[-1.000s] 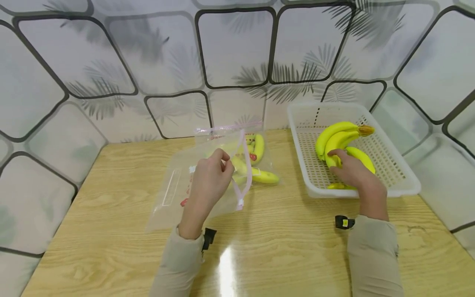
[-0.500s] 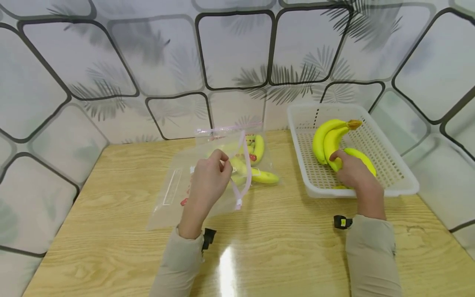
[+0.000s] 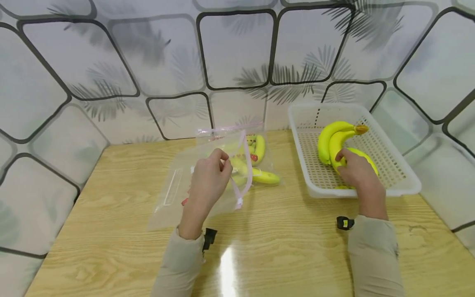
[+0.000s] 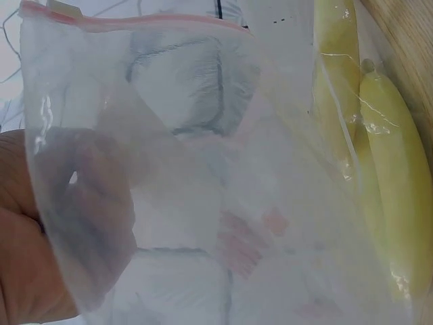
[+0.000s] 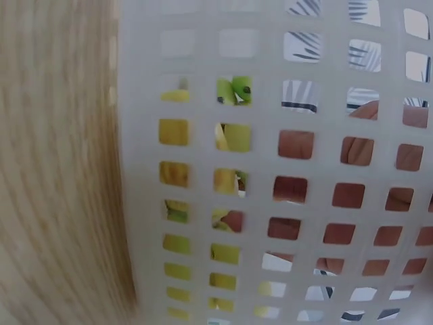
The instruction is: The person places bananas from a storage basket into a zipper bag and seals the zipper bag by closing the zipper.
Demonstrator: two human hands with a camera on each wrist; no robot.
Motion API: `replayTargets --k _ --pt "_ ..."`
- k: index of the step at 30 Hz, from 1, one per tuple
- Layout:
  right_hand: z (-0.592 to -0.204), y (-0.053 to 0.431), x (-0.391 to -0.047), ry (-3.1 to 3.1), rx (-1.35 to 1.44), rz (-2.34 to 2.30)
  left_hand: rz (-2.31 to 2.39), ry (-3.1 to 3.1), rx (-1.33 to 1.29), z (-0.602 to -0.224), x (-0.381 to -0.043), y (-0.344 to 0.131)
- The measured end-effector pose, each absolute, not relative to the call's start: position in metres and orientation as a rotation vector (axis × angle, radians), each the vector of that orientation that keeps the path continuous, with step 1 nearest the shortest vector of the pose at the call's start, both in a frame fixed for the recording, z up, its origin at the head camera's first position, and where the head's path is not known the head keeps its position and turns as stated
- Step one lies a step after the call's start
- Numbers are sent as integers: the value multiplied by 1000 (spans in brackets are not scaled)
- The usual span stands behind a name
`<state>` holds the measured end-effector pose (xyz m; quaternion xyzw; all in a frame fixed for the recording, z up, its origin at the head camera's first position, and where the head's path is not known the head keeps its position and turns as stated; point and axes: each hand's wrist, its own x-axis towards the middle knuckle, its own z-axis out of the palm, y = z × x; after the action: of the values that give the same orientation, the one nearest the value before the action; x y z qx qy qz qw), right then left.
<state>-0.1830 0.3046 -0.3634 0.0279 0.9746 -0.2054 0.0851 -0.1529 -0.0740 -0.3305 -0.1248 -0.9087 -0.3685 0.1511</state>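
Note:
My left hand point(image 3: 209, 177) pinches the upper side of a clear zip bag point(image 3: 170, 206), fingers curled together. Its pink-edged mouth point(image 3: 248, 185) faces right and gapes. Through the film in the left wrist view show the left hand's knuckles and, to the right, yellow bananas point(image 4: 399, 176). Over the white basket point(image 3: 307, 177) my right hand point(image 3: 358, 171) reaches in and grips a bunch of bananas point(image 3: 335, 142) near its lower ends, thumb against one banana. The bunch's brown stem points right. In the right wrist view the basket's perforated wall point(image 5: 142, 223) covers most of the hand.
Behind the held bag, a second zip bag point(image 3: 229, 130) with bananas point(image 3: 260, 148) lies toward the wall. More yellow fruit point(image 3: 363, 154) sits in the basket beside the right hand. A patterned curtain point(image 3: 237, 45) closes off the back of the wooden table point(image 3: 282, 239).
The bunch in the basket shifted left, then back right, together with my right hand's fingers, which now sit lower around it. My left hand and the bag have stayed in place.

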Motion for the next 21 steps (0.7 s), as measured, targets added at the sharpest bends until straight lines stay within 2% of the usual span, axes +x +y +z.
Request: replayTargets --k 10,21 --pt "-361 303 -183 2882 144 -608 -1030 -2589 -361 -329 -155 -79" --pt "-363 303 -187 2866 -40 -440 -1047 -2559 -360 -331 -156 -81"
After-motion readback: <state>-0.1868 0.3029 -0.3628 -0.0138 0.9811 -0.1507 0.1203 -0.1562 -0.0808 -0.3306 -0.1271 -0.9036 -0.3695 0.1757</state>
